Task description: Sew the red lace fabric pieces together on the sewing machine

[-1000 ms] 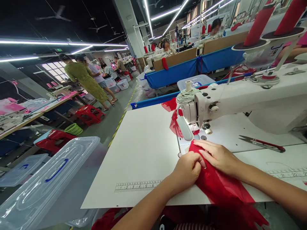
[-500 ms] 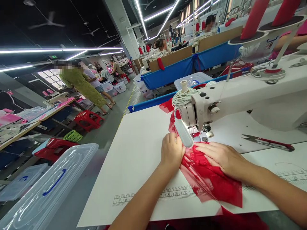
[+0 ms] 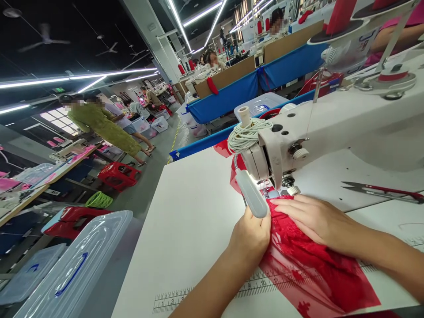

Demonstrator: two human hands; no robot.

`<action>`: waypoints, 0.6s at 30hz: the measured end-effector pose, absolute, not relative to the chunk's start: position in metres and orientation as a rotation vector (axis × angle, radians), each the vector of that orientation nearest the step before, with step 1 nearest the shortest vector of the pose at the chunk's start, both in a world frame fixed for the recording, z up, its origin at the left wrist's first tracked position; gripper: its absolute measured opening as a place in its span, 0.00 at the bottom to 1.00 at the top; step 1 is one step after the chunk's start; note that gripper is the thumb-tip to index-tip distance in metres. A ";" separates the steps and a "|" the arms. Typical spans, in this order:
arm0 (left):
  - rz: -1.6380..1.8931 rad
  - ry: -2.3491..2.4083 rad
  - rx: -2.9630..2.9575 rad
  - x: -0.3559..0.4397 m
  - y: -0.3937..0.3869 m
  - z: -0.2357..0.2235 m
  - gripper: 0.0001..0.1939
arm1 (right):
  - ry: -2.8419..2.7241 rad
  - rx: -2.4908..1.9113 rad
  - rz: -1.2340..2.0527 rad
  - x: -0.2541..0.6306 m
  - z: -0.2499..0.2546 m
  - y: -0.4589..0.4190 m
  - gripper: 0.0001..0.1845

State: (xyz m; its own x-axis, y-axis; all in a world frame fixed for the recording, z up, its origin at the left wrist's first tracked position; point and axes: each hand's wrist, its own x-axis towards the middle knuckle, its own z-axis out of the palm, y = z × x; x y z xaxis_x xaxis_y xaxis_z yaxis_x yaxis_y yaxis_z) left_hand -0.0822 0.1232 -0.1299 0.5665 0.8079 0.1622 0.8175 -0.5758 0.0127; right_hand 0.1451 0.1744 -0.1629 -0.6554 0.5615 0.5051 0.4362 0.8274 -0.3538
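Observation:
Red lace fabric, partly sheer, lies on the white sewing table and runs up toward the needle area of a white sewing machine. At its left edge my left hand is closed on the cloth, its fingertips partly hidden by a grey clip-shaped lamp. My right hand rests flat on top of the fabric, fingers stretched toward the presser foot. More red cloth shows behind the machine head. Red-handled thread snips lie right of my right hand.
A printed ruler crosses the table's front. Lidded clear plastic boxes stand at the left, near red stools and a green basket. Thread cones rise above the machine. Other people stand or sit farther off.
My left hand has come back toward me along the cloth's edge. The red fabric now spreads farther toward the front right. My right hand stays flat on it, and the camera view has shifted slightly.

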 end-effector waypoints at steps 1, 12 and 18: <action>-0.225 -1.417 -2.714 -0.082 0.123 -0.130 0.25 | -2.379 -0.733 0.253 0.145 -0.163 0.175 0.33; -0.235 -1.287 -2.607 -0.082 0.123 -0.131 0.24 | -2.370 -0.730 0.187 0.146 -0.164 0.175 0.29; -0.287 -1.202 -2.516 -0.081 0.125 -0.133 0.22 | -2.383 -0.739 0.203 0.144 -0.157 0.175 0.30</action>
